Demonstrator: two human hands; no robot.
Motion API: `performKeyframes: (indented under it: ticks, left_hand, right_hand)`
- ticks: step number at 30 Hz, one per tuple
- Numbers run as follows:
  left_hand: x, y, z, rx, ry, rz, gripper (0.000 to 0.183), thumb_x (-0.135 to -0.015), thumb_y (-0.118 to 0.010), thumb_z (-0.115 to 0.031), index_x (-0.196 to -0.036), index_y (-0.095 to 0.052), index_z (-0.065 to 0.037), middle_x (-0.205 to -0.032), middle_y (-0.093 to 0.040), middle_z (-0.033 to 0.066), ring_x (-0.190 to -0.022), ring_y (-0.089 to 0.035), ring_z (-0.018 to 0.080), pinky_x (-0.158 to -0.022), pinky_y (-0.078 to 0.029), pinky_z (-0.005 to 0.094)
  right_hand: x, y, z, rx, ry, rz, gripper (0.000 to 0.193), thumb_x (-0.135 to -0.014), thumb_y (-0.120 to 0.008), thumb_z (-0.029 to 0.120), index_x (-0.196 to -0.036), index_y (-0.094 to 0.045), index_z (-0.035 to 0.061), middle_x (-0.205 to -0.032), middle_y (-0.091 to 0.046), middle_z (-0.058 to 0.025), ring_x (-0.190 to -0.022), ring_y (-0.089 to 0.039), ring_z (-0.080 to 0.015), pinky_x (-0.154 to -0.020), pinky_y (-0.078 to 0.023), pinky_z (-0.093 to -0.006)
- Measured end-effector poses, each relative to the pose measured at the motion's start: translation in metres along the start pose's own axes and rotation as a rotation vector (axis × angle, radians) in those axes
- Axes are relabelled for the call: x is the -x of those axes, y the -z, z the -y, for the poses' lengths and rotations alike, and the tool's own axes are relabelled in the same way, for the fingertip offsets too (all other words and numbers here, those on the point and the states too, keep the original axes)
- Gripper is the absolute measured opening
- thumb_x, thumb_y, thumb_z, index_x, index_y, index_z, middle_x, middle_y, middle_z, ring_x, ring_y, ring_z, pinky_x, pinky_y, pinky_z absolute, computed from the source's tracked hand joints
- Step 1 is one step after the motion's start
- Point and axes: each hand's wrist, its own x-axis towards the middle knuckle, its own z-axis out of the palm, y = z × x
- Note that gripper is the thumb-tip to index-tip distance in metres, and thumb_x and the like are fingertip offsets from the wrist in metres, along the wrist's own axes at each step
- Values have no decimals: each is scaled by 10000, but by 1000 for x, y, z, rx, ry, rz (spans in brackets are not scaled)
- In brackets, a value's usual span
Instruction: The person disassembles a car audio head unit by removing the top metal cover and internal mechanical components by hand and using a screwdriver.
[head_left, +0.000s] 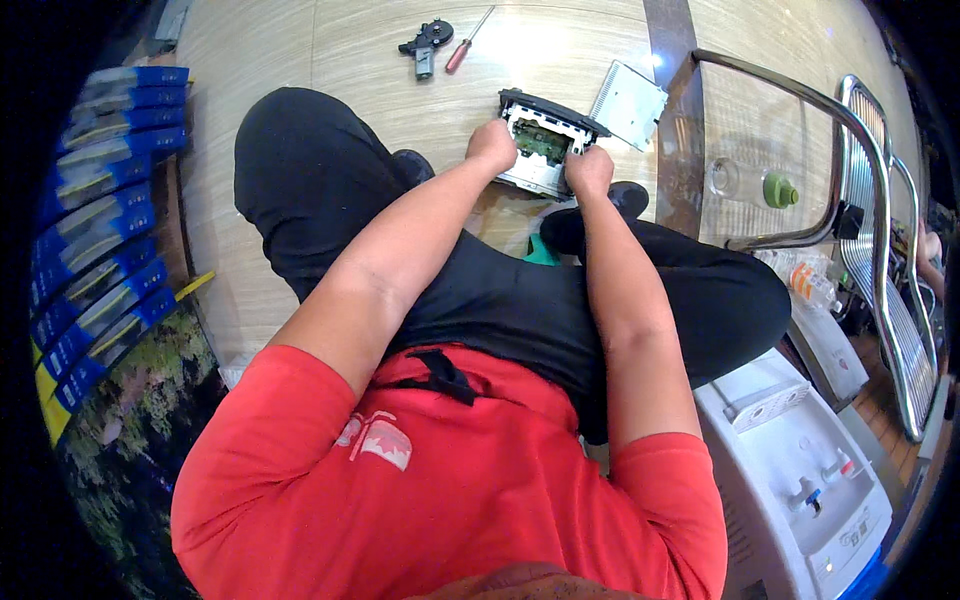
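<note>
A car stereo-like unit with a black front panel and a metal chassis is between my hands, over the floor in front of my legs. Its top is uncovered, and a green circuit board shows inside. My left hand has its fingers closed around the left side. On the opposite side my right hand grips the edge, fingers curled. A flat silvery metal plate lies just beyond my right hand. Farther off are a screwdriver with a red handle and a small black-and-grey motor.
To the right, a clear bottle with a green cap lies by a chrome metal chair frame. A white water dispenser is at the lower right. Blue-and-yellow packages line the left side. My crossed legs flank the work spot.
</note>
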Motion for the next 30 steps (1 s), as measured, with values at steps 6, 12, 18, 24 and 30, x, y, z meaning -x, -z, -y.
performKeyframes:
  ticks: [6, 12, 18, 24, 30]
  left_hand:
    - [-8, -10, 2, 19, -2, -54, 223, -766, -661, -157, -939, -668, -17, -945, -659, 220, -911, -631, 387, -832, -493, 461]
    - [-9, -20, -2, 8, 69, -170, 184, -765, -655, -146, -891, -660, -13, -923, -659, 226, -901, -633, 400, -817, -502, 467]
    - [-1, -9, -15, -139, 65, -72, 223, -841, -492, -71, -885, -706, -26, -956, -673, 210, -908, -662, 362, -789, -534, 453]
    - [-12, -13, 2, -98, 81, -91, 182, -745, -577, -87, -863, -706, -33, -923, -665, 225, -906, -646, 381, -811, -515, 468]
    - [-12, -16, 6, -128, 5, -77, 217, -762, -551, -119, -901, -715, -88, -914, -675, 185, -893, -646, 374, -825, -509, 455]
  right_hand:
    - [-3, 2, 6, 56, -32, 42, 252, -741, -574, 143, -858, -678, -54, -925, -646, -296, -896, -643, -411, -838, -503, -449]
    - [-7, -2, 2, 61, 10, 26, 231, -761, -572, 140, -840, -682, -47, -926, -650, -286, -884, -646, -408, -821, -509, -458]
    - [-12, 0, -3, 124, 32, 90, 249, -756, -587, 152, -871, -680, -49, -954, -646, -279, -920, -632, -415, -835, -498, -463]
    - [-13, -7, 0, 121, 71, 72, 232, -763, -586, 142, -852, -684, -49, -932, -650, -278, -903, -640, -407, -824, -506, -460]
    - [-11, -3, 3, 184, 14, 87, 206, -790, -537, 95, -846, -699, -21, -943, -660, -262, -877, -657, -390, -787, -527, -449]
